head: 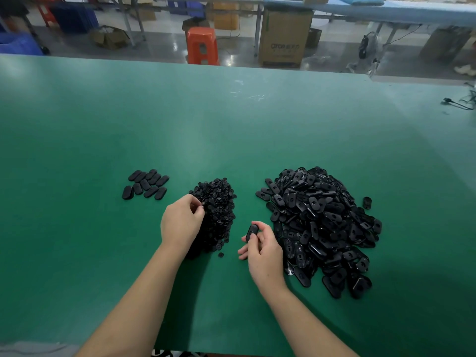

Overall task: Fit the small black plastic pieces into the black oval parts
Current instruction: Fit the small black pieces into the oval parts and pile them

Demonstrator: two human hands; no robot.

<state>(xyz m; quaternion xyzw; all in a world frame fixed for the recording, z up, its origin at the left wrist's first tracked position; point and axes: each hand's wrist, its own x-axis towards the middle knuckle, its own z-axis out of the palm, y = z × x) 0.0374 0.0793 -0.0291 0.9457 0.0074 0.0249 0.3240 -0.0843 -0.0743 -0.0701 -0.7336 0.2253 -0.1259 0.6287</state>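
**Both hands busy at the piles**

The left hand (181, 222) pinches what seems to be one small piece (203, 203) at the edge of the heap of small pieces (217, 210). The right hand (262, 249) grips one oval part (252, 232) (held above the green table (231, 130)), beside the large oval pile (322, 225). Ten ovals (146, 184) lie in rows at left.

Ten finished ovals (145, 184) lie in two rows; two heaps, one of small pieces (217, 202), one of oval parts (322, 222), are too many to count.
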